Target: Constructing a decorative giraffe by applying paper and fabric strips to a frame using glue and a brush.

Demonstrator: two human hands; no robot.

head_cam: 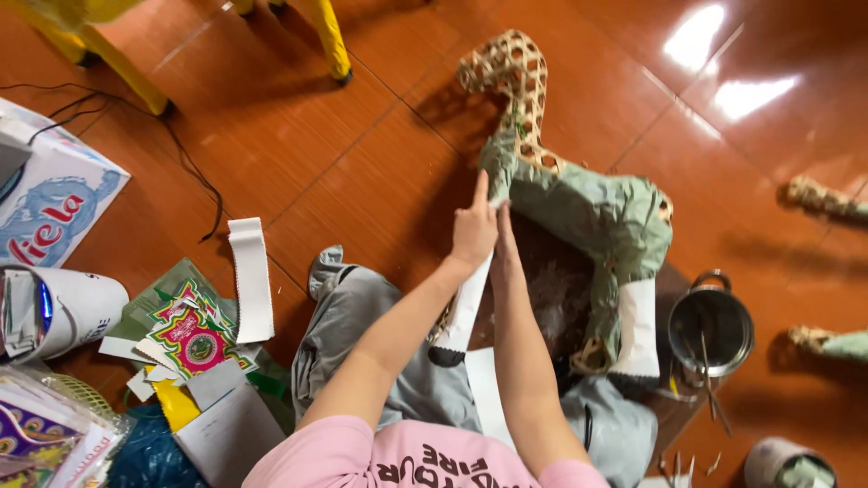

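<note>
A woven bamboo animal frame, partly covered in green paper, stands on the red tile floor in front of me. My left hand presses on the figure's green chest, index finger pointing up. Just to its right, my right hand lies flat against the same spot, fingers stretched out. A white paper strip hangs below my hands along the figure's front leg. Another leg is wrapped in white paper.
A metal pot with a stick in it sits at the right. A loose white paper strip and colourful printed papers lie at the left, next to a white cup and a box. Yellow chair legs stand behind.
</note>
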